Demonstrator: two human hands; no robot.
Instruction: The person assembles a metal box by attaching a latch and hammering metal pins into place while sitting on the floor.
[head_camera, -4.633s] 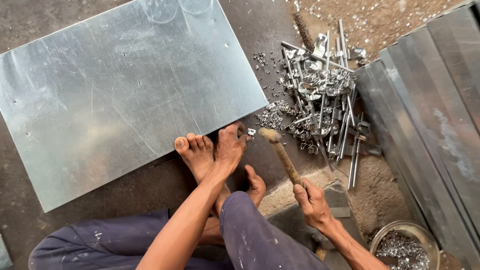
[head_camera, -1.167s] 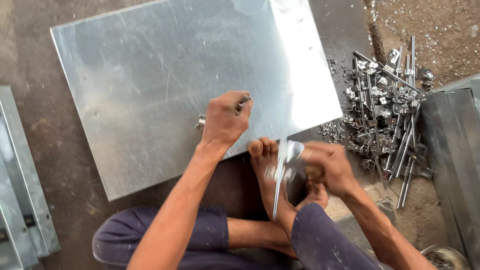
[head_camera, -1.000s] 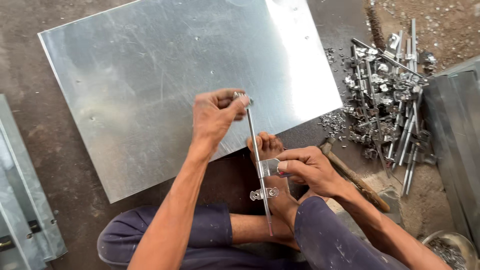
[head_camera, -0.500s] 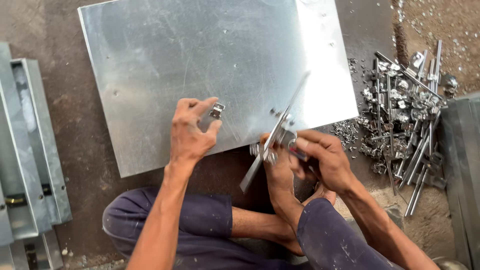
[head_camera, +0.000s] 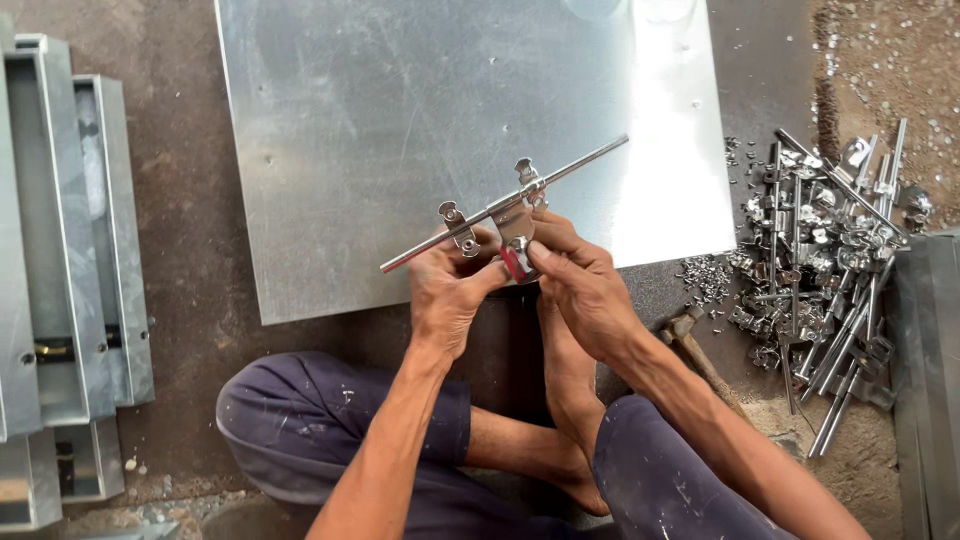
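Note:
Both of my hands hold a shiny metal latch rod (head_camera: 560, 177) over the near edge of a large galvanised metal sheet (head_camera: 400, 110). The rod lies tilted, its right end higher, with small brackets (head_camera: 458, 226) threaded on it. My left hand (head_camera: 450, 285) grips the rod's lower left part near one bracket. My right hand (head_camera: 580, 285) pinches the middle bracket and handle piece (head_camera: 517, 225). My bare foot (head_camera: 565, 370) rests on the ground just below the hands.
A pile of similar rods and brackets (head_camera: 825, 270) lies at the right, with small loose rivets (head_camera: 705, 275) beside it. A wooden-handled hammer (head_camera: 700, 355) lies by my right forearm. Folded metal channel pieces (head_camera: 70, 250) are stacked at the left.
The hammer was put down. My right hand picked up the latch rod, and my left hand brought a small bracket to it. Both hands now hold the assembled rod over the sheet's edge.

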